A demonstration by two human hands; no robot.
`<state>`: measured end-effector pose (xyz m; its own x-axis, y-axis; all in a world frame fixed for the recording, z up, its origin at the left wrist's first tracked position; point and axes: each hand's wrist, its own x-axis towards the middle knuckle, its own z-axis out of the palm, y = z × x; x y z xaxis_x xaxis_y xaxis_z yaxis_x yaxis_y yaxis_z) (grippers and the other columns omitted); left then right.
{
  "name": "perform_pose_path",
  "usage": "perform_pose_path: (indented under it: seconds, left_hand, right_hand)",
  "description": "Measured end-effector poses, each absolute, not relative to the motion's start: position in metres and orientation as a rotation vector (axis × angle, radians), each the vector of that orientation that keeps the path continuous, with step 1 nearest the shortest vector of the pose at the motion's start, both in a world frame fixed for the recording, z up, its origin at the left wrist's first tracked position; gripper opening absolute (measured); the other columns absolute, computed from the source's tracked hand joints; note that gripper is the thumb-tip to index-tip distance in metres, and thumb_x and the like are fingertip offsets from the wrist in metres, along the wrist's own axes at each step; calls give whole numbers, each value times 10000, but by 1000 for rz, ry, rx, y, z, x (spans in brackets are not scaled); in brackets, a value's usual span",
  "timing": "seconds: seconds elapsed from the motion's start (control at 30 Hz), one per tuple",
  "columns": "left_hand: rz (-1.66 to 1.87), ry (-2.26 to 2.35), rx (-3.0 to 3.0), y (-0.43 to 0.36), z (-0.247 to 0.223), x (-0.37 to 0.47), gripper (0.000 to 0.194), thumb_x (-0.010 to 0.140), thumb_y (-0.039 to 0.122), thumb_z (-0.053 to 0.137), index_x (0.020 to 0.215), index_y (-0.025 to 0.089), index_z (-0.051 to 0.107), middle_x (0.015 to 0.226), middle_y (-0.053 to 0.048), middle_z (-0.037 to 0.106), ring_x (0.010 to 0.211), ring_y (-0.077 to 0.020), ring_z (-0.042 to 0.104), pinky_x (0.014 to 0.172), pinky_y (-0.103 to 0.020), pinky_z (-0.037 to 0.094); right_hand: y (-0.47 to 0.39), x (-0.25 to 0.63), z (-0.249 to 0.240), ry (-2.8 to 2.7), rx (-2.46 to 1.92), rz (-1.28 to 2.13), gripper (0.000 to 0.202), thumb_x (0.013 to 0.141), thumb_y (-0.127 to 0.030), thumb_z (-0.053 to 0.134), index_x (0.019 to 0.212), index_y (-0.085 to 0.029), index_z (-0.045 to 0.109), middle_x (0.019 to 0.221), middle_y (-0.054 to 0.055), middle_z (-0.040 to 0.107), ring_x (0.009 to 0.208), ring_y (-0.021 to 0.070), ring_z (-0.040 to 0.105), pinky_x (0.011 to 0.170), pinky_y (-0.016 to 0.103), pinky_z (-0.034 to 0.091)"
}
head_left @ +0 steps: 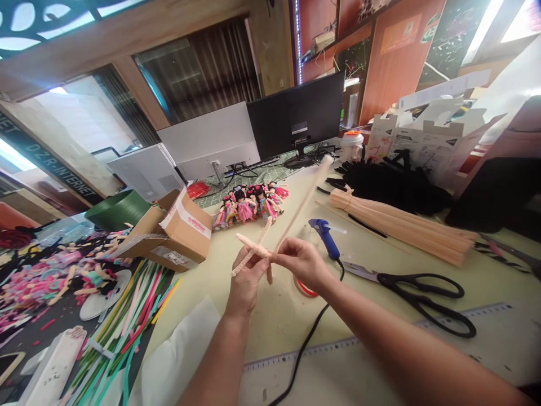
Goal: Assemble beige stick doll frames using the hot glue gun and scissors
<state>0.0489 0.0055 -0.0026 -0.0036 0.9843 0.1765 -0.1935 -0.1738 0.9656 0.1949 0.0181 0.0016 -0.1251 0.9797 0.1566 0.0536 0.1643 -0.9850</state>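
Note:
Between my hands is a small figure of twisted cream pipe cleaners [254, 246], with stubby limbs sticking out to the sides and below. My left hand [248, 277] pinches its body from beneath. My right hand [301, 260] grips a long pale pipe cleaner [305, 202] where it meets the figure; the free end rises up and to the right, blurred. Just right of my right hand lies a blue glue gun [325, 237] with a black cord. A red-rimmed roll [306, 288] is partly hidden below that hand.
Black-handled scissors [418, 287] and a ruler [313, 351] lie to the right and front. Behind them is a peach pipe cleaner bundle [401, 223]. Finished dolls [253, 204] stand ahead, beside a cardboard box [169, 234]. Colored pipe cleaners [122, 321] are at left; monitors [296, 115] stand behind.

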Motion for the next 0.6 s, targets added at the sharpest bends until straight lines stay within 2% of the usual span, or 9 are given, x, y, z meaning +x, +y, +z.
perform_pose_path:
  seconds: [0.13, 0.33, 0.6]
  left_hand:
    - [1422, 969, 1279, 5, -4, 47, 122, 746, 223, 688, 818, 188, 595, 787, 10, 614, 719, -122, 566, 634, -236, 463]
    - [1384, 974, 1311, 5, 1, 43, 133, 737, 253, 695, 821, 186, 616, 839, -11, 639, 754, -153, 592, 650, -267, 476]
    - [1346, 929, 1350, 3, 4, 39, 149, 733, 275, 707, 821, 187, 625, 814, -24, 637, 723, -162, 576, 614, -277, 455]
  right_hand:
    - [20, 197, 5, -1223, -955, 1456, 256, 673, -327, 741, 636, -175, 539, 556, -43, 525, 522, 95, 479, 522, 242, 390]
    - [21, 200, 3, -1212, -995, 1585, 306, 673, -401, 755, 678, -164, 561, 525, -42, 534, 486, 85, 495, 491, 222, 371]
    - [17, 201, 7, -1103, -845, 1899, 356, 669, -397, 763, 584, -159, 511, 483, -48, 480, 439, 48, 361, 442, 215, 211]
